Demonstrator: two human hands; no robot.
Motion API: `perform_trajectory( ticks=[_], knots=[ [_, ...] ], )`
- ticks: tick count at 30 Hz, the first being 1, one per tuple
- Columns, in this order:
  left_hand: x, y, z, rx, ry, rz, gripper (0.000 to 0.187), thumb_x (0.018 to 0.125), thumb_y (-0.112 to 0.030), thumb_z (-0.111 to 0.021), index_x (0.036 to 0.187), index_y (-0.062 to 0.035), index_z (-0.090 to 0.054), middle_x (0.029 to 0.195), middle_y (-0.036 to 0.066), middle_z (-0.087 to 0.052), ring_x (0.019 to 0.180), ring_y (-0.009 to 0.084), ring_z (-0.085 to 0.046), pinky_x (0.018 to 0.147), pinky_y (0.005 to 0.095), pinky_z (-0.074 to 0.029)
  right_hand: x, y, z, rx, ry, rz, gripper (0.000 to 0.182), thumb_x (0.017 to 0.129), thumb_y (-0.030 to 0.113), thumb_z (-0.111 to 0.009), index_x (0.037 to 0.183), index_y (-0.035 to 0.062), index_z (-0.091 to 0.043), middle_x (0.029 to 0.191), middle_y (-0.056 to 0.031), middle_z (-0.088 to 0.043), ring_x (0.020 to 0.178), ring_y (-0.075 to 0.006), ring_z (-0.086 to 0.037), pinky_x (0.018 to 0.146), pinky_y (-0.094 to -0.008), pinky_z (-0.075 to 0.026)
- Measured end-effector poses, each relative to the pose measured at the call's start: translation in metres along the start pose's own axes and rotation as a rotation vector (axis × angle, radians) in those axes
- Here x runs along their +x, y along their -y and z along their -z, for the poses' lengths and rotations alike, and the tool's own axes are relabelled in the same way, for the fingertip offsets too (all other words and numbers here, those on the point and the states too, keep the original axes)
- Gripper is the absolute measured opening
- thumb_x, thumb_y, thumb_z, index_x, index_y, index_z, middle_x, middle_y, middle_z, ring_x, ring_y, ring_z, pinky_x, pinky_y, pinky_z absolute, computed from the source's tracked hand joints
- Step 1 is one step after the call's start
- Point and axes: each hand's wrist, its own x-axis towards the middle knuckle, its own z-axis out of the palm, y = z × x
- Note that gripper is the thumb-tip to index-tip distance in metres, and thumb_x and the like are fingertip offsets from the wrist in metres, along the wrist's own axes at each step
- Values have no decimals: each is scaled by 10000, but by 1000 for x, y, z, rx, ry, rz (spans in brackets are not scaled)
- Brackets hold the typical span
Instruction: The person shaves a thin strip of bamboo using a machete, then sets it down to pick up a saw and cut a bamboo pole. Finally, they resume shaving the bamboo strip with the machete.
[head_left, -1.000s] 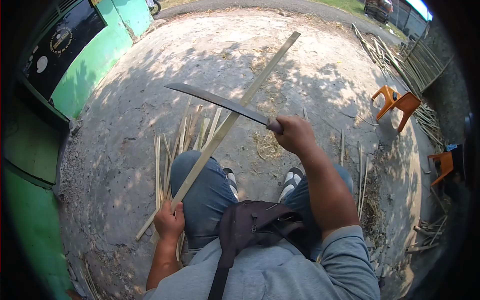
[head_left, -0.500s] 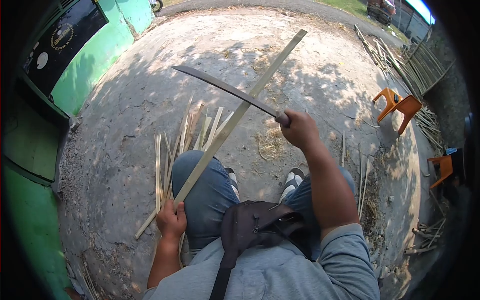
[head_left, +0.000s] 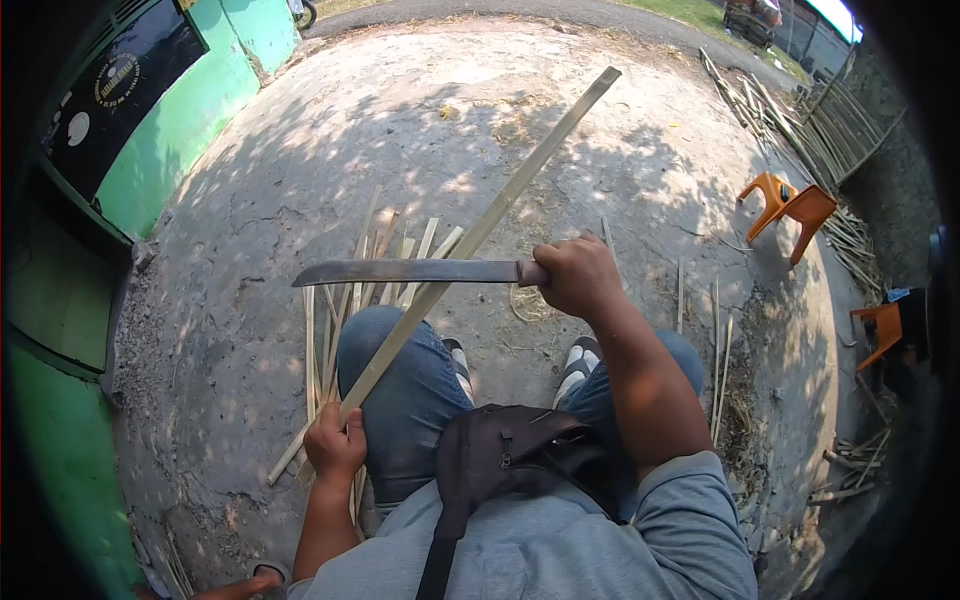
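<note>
My left hand (head_left: 336, 443) is closed around the near end of a long, flat bamboo strip (head_left: 524, 178). The strip slants away over my left knee, its far end pointing up and to the right. In my right hand (head_left: 582, 278) is the handle of a machete (head_left: 375, 271). Its long blade points left, nearly level across the view, and overlaps the strip just beyond the knee. Beside my left leg, a bundle of split bamboo strips (head_left: 312, 345) lies on the ground, partly hidden behind the knee and the blade.
Orange plastic chairs (head_left: 808, 215) stand to the right, near bamboo poles (head_left: 755, 105) by the wall. A few thin strips (head_left: 716, 350) lie beyond my right knee. A black bag (head_left: 490, 455) rests on my lap. Another person's foot (head_left: 268, 574) shows at bottom left.
My right hand has drawn the machete toward me and slightly left, along the strip, and its blade has turned from slanting to nearly level. Another person's foot has appeared at bottom left.
</note>
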Motion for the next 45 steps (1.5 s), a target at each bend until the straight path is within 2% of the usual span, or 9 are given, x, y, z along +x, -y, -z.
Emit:
perform_trajectory(
  ticks=[3, 6, 17, 20, 23, 29, 39, 43, 45],
  knots=[
    [-3, -2, 3, -7, -5, -3, 425, 1017, -442, -613, 901, -33, -621, 766, 221, -651, 719, 492, -650, 612, 559, -491, 8, -22, 8, 164, -28, -401, 144, 861, 252, -737, 856, 118, -683, 807, -143, -705, 791, -403, -692, 691, -511, -538],
    [2, -6, 6, 14, 5, -11, 419, 1014, -427, -619, 886, -29, -606, 765, 220, -644, 721, 491, -647, 614, 558, -490, 6, -29, 6, 155, 62, -447, 116, 891, 265, -704, 883, 150, -721, 844, -132, -728, 829, -397, -706, 742, -528, -554],
    [5, -3, 4, -50, 27, -39, 366, 1010, -383, -623, 924, -28, -621, 774, 230, -652, 729, 496, -652, 624, 557, -499, -1, 14, 6, 2, 70, 80, 63, 799, 208, -720, 796, 156, -685, 734, -96, -691, 715, -357, -700, 681, -474, -532],
    [-1, 4, 2, -52, 19, -49, 347, 1004, -371, -629, 940, -30, -625, 779, 228, -659, 729, 493, -656, 625, 553, -504, 3, -13, 3, 8, 38, -65, 86, 817, 225, -723, 792, 148, -693, 730, -121, -691, 731, -374, -699, 688, -483, -537],
    [4, 1, 0, -39, 12, -43, 324, 995, -356, -635, 935, -38, -622, 779, 222, -661, 727, 489, -658, 624, 551, -506, 6, -37, 7, 273, -3, -495, 125, 881, 256, -720, 863, 132, -710, 799, -143, -708, 792, -404, -688, 694, -522, -542],
    [9, -14, 16, -18, 38, -33, 309, 987, -351, -634, 905, -54, -608, 752, 213, -648, 715, 485, -656, 612, 552, -502, -5, -26, 12, 96, 23, -427, 109, 858, 244, -730, 900, 144, -715, 837, -139, -704, 823, -398, -689, 714, -520, -544],
    [10, -6, 3, -98, 35, -32, 408, 1035, -412, -575, 847, -50, -597, 728, 227, -628, 709, 497, -647, 608, 561, -488, 0, -3, -2, 4, -5, 82, 90, 796, 222, -720, 792, 163, -652, 730, -51, -687, 729, -306, -707, 740, -431, -507],
    [11, -8, 2, -101, -7, -33, 414, 1030, -419, -583, 842, -50, -590, 732, 232, -629, 713, 502, -645, 610, 565, -485, 6, -37, 9, 111, -86, -510, 114, 865, 263, -727, 842, 153, -707, 802, -119, -719, 800, -370, -718, 703, -515, -540],
    [14, -10, 6, -30, 30, -20, 408, 1025, -414, -589, 839, -51, -585, 734, 232, -630, 713, 502, -645, 611, 567, -483, 3, -42, 9, 87, 3, -532, 108, 887, 272, -710, 861, 168, -722, 831, -121, -732, 823, -378, -722, 714, -514, -551]
  ],
)
